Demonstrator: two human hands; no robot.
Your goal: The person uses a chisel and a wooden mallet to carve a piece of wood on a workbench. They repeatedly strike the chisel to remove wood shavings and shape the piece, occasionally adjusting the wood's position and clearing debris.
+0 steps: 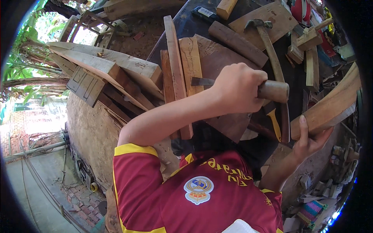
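Observation:
My left hand [239, 89] is wrapped round the thick wooden handle of a chisel [276, 91]. Its flat metal blade points left, above the end of a light wooden board [190, 58]. On the right, my right hand [309, 143] grips the lower end of a long, slightly curved piece of wood [330, 105], its thumb laid along the near face. That piece slants up toward the right edge of the view. Between the two hands lie a paintbrush [274, 122] with a yellow handle and the long handle of a claw hammer [268, 37].
A narrow upright plank [176, 77] stands at the dark table's left side. Large beams [128, 70] are stacked further left. Several boards, a dark bottle [205, 14] and a wooden marking gauge [310, 38] lie at the far side. Wood offcuts [326, 189] litter the lower right.

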